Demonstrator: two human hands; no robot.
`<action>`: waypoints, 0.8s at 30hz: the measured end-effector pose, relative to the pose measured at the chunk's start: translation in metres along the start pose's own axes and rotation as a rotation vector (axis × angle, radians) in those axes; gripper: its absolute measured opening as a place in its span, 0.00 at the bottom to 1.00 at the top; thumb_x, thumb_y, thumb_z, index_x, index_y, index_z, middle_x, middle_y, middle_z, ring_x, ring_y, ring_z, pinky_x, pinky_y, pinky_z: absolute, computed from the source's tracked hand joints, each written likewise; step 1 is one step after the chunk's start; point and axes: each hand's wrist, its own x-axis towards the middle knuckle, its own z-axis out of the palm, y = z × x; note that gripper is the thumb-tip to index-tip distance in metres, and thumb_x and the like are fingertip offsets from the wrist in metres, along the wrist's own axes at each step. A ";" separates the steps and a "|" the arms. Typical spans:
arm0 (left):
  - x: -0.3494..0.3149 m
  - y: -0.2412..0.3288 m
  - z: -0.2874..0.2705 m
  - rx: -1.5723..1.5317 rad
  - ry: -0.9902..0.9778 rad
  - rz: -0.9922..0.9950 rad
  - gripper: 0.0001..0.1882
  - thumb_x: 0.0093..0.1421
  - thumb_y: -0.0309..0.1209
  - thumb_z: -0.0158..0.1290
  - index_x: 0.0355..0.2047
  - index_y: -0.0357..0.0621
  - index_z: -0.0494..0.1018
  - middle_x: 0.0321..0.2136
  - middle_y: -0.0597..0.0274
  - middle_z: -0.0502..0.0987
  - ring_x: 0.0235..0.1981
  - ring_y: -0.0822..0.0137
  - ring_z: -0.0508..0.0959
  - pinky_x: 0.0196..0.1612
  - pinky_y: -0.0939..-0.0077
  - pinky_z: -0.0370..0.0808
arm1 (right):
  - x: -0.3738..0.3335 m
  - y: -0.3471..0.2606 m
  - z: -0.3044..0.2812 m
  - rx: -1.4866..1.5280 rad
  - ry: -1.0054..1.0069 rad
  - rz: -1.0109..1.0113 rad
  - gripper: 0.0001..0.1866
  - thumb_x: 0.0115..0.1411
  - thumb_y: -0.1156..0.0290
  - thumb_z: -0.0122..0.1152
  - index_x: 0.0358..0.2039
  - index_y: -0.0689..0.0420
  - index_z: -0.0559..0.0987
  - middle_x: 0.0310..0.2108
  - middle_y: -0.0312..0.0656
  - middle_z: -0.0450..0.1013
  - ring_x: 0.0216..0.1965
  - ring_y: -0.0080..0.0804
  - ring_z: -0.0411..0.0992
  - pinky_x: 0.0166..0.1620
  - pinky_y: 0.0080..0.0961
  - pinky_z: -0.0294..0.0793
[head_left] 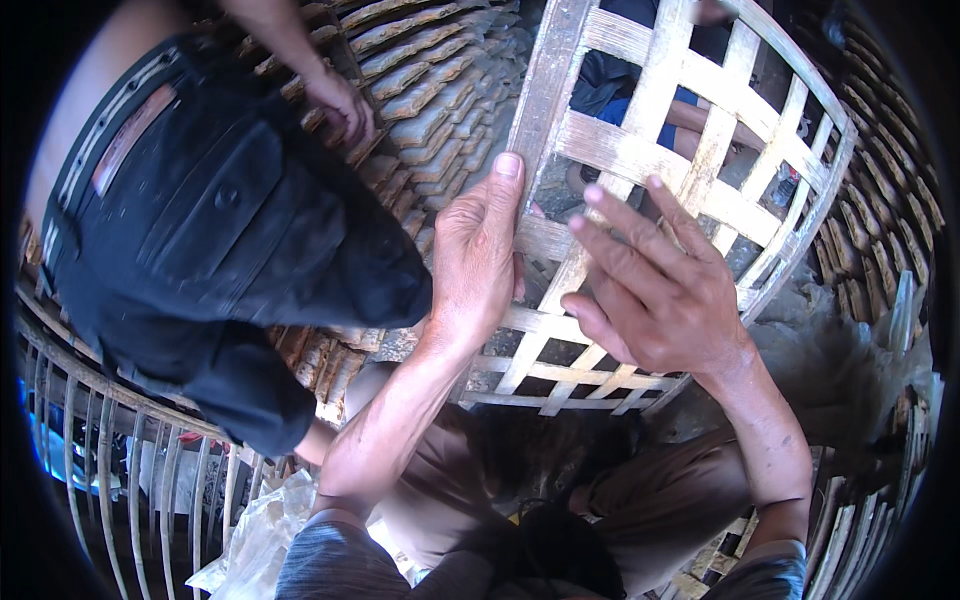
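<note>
A lattice panel [620,150] of wide, pale woven strips, which look like bamboo, stands tilted before me. A flat wooden bar runs along its left edge. My left hand [470,260] is closed on that bar, the thumb lying along its face and the other fingers mostly hidden behind it. In front of the lower middle of the lattice is my right hand [665,290], with its fingers spread and slightly bent. Nothing is held in it; whether its fingertips touch the strips I cannot tell.
At left, close to my left arm, a person in dark shorts [220,220] bends over, one hand [342,105] by stacked brown-edged sheets [430,85]. More stacks [875,210] stand right. Someone in blue [650,120] shows through the lattice. Slatted railing [165,465] and clear plastic [265,535] lie lower left.
</note>
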 end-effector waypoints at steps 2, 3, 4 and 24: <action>0.000 -0.005 -0.003 -0.003 0.023 0.035 0.30 0.79 0.53 0.45 0.39 0.37 0.82 0.14 0.70 0.71 0.11 0.81 0.65 0.14 0.82 0.61 | -0.006 -0.003 0.000 0.060 0.039 -0.054 0.30 0.62 0.47 0.68 0.50 0.63 0.84 0.68 0.50 0.71 0.76 0.46 0.59 0.73 0.62 0.59; -0.001 -0.003 -0.004 -0.007 0.034 0.045 0.31 0.79 0.54 0.45 0.37 0.37 0.81 0.14 0.70 0.71 0.11 0.81 0.65 0.13 0.82 0.61 | -0.004 -0.005 0.000 0.073 0.067 -0.064 0.31 0.62 0.48 0.68 0.52 0.64 0.83 0.69 0.52 0.69 0.77 0.47 0.58 0.74 0.62 0.58; -0.002 -0.001 -0.007 -0.005 0.053 0.055 0.31 0.79 0.54 0.45 0.35 0.37 0.81 0.14 0.70 0.71 0.10 0.81 0.65 0.13 0.82 0.61 | 0.002 -0.012 0.002 0.052 0.044 0.025 0.33 0.62 0.47 0.68 0.55 0.64 0.81 0.71 0.52 0.67 0.77 0.48 0.57 0.74 0.63 0.57; -0.008 -0.009 -0.064 0.104 0.195 -0.011 0.35 0.76 0.60 0.45 0.25 0.43 0.77 0.11 0.71 0.68 0.08 0.81 0.62 0.12 0.82 0.55 | -0.002 -0.008 0.009 -0.022 -0.043 0.132 0.51 0.63 0.32 0.57 0.74 0.58 0.64 0.78 0.50 0.54 0.81 0.43 0.48 0.75 0.76 0.38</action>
